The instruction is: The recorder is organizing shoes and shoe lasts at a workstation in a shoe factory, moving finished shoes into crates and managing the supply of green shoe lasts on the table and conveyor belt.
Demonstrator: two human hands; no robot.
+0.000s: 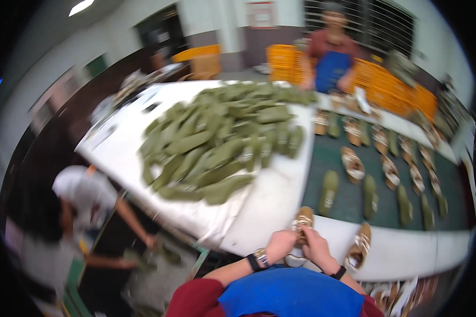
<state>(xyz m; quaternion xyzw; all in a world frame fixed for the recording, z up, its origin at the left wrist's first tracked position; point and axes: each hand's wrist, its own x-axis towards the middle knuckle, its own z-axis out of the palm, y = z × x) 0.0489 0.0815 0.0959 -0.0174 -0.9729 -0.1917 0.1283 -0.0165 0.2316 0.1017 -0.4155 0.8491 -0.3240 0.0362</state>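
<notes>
Tan shoe (303, 217) sits between your left hand (281, 246) and right hand (318, 248), both grasping its upper, its long axis toward twelve o'clock. At three, nearer your right hand, lies a second shoe (360, 244); farther, at eleven, green foot-shaped pieces (225, 152) are heaped.

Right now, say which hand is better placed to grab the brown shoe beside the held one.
The right hand, most likely: the brown shoe rests on the white table to its right, while the left hand is farther, across the held shoe. Both hands are on that shoe.
</notes>
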